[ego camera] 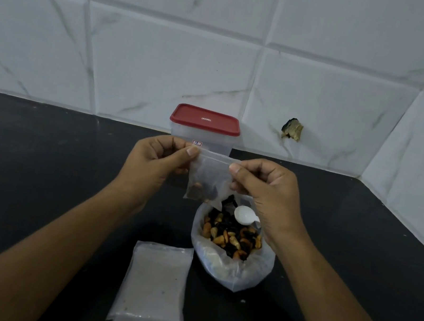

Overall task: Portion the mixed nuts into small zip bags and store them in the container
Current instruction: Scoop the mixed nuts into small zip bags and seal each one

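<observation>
Clear plastic small zip bag (209, 179): held up in the air between both hands, above the counter and in front of the container. A few nuts and dark pieces lie in its bottom left corner. Whether its zip strip is sealed cannot be told.
Left hand (155, 162): fingers curled, thumb and forefinger pinching the bag's top left corner.
Right hand (264, 193): fingers curled, thumb and forefinger pinching the bag's top right edge. It hangs over the far right side of the big bag.
Big bag of mixed nuts (229, 268): a clear plastic bag standing open on the counter, below and just right of the small zip bag. Orange, pale and black pieces show in its mouth.
Spoon (245, 215): white plastic, resting on the nuts at the far side of the big bag's mouth, bowl to the left. Its handle is partly hidden behind the right hand.
Stack of empty zip bags (154, 287): lying flat on the near counter, just left of the big bag.
Container (214, 140): a clear rectangular tub at the far edge of the counter by the wall. Its red lid (206, 119) is on, and its lower part is hidden by the hands.
Counter (36, 174): black and matte.
Wall (166, 56): white marble-look tiles, with 1 broken hole (292, 129) right of the container.
</observation>
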The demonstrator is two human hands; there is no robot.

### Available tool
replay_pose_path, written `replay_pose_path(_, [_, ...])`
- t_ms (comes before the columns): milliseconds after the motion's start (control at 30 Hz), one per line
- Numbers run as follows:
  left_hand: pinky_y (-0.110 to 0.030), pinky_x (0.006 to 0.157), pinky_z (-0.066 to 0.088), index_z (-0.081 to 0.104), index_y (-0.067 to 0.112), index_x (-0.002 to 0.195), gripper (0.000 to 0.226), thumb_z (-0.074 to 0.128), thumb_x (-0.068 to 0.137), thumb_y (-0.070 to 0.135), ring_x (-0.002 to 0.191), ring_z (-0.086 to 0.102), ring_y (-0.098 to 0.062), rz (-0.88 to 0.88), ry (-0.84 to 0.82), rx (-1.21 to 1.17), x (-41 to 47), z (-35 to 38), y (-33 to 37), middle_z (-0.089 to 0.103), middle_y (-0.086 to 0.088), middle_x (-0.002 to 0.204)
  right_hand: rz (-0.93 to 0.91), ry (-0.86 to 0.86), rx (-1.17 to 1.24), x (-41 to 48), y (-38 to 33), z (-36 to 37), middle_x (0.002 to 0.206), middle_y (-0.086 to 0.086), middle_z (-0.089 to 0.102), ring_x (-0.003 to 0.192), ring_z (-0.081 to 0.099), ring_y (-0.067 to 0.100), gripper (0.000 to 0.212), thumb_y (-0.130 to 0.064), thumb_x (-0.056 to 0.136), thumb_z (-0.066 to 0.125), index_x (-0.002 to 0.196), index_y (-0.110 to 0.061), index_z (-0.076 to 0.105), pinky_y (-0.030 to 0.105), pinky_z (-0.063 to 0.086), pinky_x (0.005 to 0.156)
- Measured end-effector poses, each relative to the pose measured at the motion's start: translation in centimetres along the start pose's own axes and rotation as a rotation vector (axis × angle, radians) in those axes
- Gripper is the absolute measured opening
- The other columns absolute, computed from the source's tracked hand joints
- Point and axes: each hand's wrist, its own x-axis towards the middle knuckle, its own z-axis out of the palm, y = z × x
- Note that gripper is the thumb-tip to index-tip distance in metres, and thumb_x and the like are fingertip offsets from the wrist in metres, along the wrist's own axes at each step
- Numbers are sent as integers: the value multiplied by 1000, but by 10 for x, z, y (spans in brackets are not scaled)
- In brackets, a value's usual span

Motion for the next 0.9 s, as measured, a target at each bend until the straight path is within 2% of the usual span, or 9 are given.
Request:
replay_pose_path(133, [-24,72,60,72,6,93,9,66,96,11,75,70,-9,-2,17,19,2,-3,-2,76,1,81,-14,-23,-48,-2,2,2,83,17,75,70,70,21,5,-9,96,73,95,-5,77,31,62,72])
replay_pose_path(267, [-28,74,61,72,7,95,10,65,98,12,78,70,-12,-33,96,4,3,-12,-2,75,0,83,-19,-128,-176,-8,1,5,88,10,76,79,74,26,9,-12,100,69,102,-11,78,31,62,77])
replay_pose_path(433, [-27,66,60,71,-1,106,18,65,99,15,74,68,-11,-81,261,41,9,-28,-4,73,-1,83,-139,-419,-540,-19,-7,18,94,-12,75,95,71,6,4,-30,91,79,94,-27,80,34,59,87])
replay_pose_path(533, [-27,61,61,73,2,106,18,65,100,17,74,68,-12,-132,305,88,12,-36,-9,73,-1,84,-192,-643,-691,-29,-9,30,98,-14,72,96,69,5,16,-45,87,80,93,-30,79,38,58,86])
replay_pose_path(633, [-30,61,63,73,5,107,17,65,100,17,86,71,-17,-211,352,125,13,-41,-16,74,-3,93,-182,-807,-807,-34,-10,35,102,-15,70,100,66,3,21,-49,89,78,96,-29,79,35,56,88])
replay_pose_path(700, [-28,63,60,74,10,107,14,65,100,18,94,71,-19,-259,380,166,16,-45,-24,74,-3,100,-188,-841,-866,-36,-10,37,104,-15,70,102,65,2,21,-48,89,78,96,-28,79,32,55,90])
replay_pose_path(767, [-29,72,58,74,16,106,12,65,100,20,99,70,-18,-296,402,224,17,-50,-31,73,-1,105,-193,-848,-886,-37,-9,39,103,-16,70,102,64,2,18,-46,88,79,93,-29,78,32,54,92])
replay_pose_path(833, [-33,77,59,75,20,104,10,65,100,23,101,68,-18,-324,414,279,18,-53,-36,72,1,107,-184,-846,-883,-37,-8,41,99,-17,69,99,64,0,13,-42,88,80,90,-29,77,32,54,91])
replay_pose_path(900, [-37,75,62,74,21,102,10,64,100,23,98,69,-19,-346,422,311,19,-55,-40,71,0,105,-164,-845,-867,-36,-7,41,94,-16,69,95,65,1,9,-37,89,80,87,-29,76,33,56,89])
